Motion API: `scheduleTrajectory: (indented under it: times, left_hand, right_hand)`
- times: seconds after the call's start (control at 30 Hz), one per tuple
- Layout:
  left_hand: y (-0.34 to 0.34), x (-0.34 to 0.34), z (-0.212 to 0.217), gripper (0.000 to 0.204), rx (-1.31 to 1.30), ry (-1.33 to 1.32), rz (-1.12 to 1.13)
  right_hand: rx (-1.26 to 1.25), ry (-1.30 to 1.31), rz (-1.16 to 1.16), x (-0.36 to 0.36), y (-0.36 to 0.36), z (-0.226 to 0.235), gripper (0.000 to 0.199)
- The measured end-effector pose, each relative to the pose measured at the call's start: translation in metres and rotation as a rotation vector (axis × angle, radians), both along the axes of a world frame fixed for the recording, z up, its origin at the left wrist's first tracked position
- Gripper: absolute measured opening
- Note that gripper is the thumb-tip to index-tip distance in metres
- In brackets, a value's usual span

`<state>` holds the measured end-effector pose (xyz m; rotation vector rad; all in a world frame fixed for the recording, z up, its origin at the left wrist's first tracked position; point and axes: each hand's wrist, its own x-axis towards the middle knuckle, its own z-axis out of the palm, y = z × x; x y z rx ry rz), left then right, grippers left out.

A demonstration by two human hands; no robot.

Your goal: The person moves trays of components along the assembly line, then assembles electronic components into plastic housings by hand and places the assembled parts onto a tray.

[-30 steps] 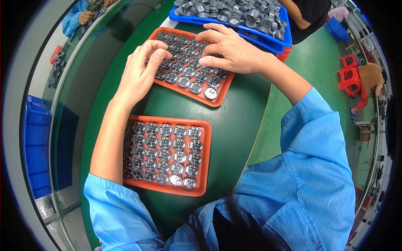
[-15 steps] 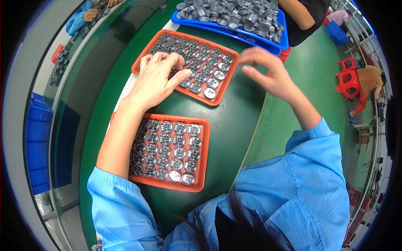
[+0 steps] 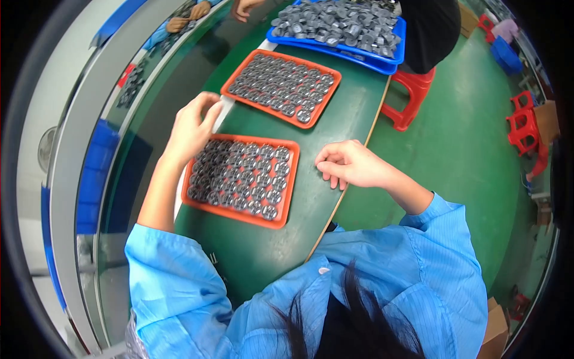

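- both hands have just come away from the upper orange rectangular plastic tray [image 3: 327, 100]; its packed rows of round dark-and-silver disc pieces [image 3: 281, 81], in the upper middle of the frame, now lie uncovered, with neither hand working on them.
- the bare left hand [image 3: 192, 127] is raised left of centre, just beside that tray's left corner; its grip looks loosely open, thumb apart from the bent fingers, and i see nothing in it.
- the bare right hand [image 3: 353, 164] has drawn back right of centre, near the edge of the green counter [image 3: 257, 251]; its fingers curl inward, and i cannot tell whether its grip is closed on anything.
- the lower orange rectangular plastic tray [image 3: 291, 185], filled with like discs, sits between the two hands; the left wrist seems to overlap its upper-left corner.
- at the top of the frame, a shallow blue plastic tray [image 3: 402, 36] is heaped with loose grey round pieces [image 3: 341, 24].
- that blue tray and a co-worker in black [image 3: 430, 30] close off the upper right; a red plastic stool [image 3: 418, 84] stands below them.
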<state>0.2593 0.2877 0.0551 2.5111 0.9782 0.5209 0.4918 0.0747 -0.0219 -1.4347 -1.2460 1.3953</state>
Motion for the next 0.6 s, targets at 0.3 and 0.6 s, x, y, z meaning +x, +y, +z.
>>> scheduleTrajectory:
  times: [0.3,0.6]
  left_hand:
    - [-0.059,-0.170,-0.041,0.033,-0.915,-0.134,0.524]
    - [-0.074,-0.161,-0.080,0.025,-1.052,-0.687,0.533]
  right_hand:
    - [-0.218,0.179,0.097,-0.047,0.010,-0.007,0.030]
    - [-0.052,0.312,-0.177,-0.083,-0.002,-0.013,0.018]
